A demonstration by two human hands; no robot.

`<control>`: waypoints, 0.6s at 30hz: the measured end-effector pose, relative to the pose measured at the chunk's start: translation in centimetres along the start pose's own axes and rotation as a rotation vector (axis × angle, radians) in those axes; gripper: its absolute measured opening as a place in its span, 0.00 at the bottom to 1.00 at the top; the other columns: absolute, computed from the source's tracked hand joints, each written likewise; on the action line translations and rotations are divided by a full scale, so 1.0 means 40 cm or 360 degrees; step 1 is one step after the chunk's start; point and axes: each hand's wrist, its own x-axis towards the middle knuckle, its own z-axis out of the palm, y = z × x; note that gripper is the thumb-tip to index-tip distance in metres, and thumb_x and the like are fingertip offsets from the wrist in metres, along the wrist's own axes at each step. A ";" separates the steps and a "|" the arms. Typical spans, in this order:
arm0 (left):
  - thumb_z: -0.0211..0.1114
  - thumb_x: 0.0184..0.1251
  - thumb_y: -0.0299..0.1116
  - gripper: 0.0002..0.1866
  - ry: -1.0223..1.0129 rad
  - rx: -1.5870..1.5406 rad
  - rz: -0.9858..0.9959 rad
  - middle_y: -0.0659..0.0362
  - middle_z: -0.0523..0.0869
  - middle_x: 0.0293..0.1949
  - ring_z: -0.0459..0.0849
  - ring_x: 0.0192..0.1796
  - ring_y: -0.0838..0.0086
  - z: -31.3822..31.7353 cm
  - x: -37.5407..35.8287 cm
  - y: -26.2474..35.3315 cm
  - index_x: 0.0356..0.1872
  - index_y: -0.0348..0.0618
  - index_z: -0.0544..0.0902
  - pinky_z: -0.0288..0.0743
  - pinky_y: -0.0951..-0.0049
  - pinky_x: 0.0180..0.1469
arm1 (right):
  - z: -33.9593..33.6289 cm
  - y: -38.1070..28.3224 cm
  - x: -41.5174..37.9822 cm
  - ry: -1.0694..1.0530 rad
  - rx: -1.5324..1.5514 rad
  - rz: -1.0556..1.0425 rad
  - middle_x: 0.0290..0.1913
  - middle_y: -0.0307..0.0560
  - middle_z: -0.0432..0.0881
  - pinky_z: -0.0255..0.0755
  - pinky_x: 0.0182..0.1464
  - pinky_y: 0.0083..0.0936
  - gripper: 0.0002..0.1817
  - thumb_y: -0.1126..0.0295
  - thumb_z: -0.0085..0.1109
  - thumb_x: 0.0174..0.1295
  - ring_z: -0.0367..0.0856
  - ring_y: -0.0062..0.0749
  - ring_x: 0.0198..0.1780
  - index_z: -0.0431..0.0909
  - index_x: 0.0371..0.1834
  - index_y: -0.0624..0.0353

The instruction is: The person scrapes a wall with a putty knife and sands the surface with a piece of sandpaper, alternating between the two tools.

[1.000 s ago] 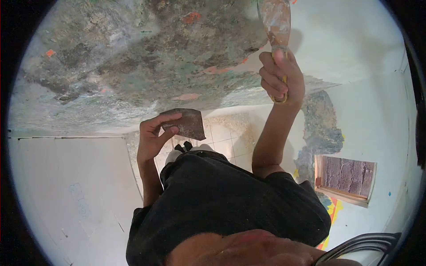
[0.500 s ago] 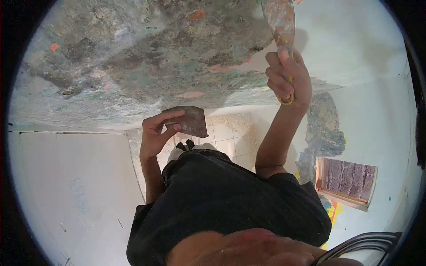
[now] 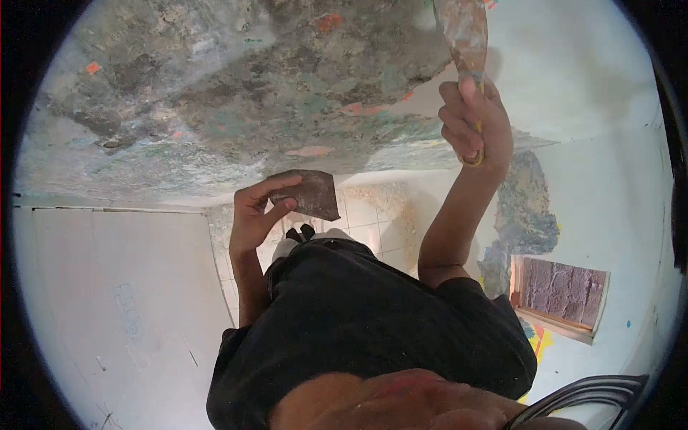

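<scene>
My right hand (image 3: pixel 474 125) is wrapped round the yellow-edged handle of a putty knife (image 3: pixel 464 36). The knife points up, its wide, stained blade overlapping the wall (image 3: pixel 287 79) near the edge between bare grey surface and white paint; the tip runs out of the top of the view. Lower and to the left, my left hand (image 3: pixel 256 211) pinches a flat, brownish, roughly square plate (image 3: pixel 308 195) between thumb and fingers. That plate is held in front of my body, close to the foot of the scraped wall.
A white door-like panel (image 3: pixel 122 279) stands at the left. On the right wall are a stripped grey patch (image 3: pixel 527 204) and a small framed opening (image 3: pixel 562 292). Pale debris (image 3: pixel 390 204) lies on the tiled floor (image 3: pixel 365 238). Black cables (image 3: pixel 584 398) hang at lower right.
My right hand and the putty knife have shifted slightly right and up. The left hand with the plate has moved a little to the right. Both grips are unchanged.
</scene>
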 end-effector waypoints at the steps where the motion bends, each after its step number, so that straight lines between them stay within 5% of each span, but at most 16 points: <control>1: 0.70 0.58 0.15 0.20 0.0020 -0.0001 -0.0010 0.53 0.87 0.51 0.84 0.53 0.72 -0.002 0.001 0.001 0.53 0.36 0.85 0.78 0.72 0.56 | -0.007 0.001 0.002 0.0005 0.0014 0.0001 0.22 0.33 0.61 0.51 0.07 0.08 0.15 0.66 0.52 0.74 0.55 0.09 0.11 0.68 0.59 0.59; 18: 0.70 0.59 0.17 0.20 -0.0110 0.0003 0.0086 0.53 0.88 0.50 0.85 0.51 0.73 0.011 0.032 0.005 0.55 0.36 0.84 0.77 0.71 0.57 | 0.014 -0.016 0.008 0.0095 -0.0173 -0.0027 0.22 0.33 0.62 0.50 0.07 0.07 0.15 0.66 0.56 0.73 0.54 0.09 0.11 0.69 0.56 0.60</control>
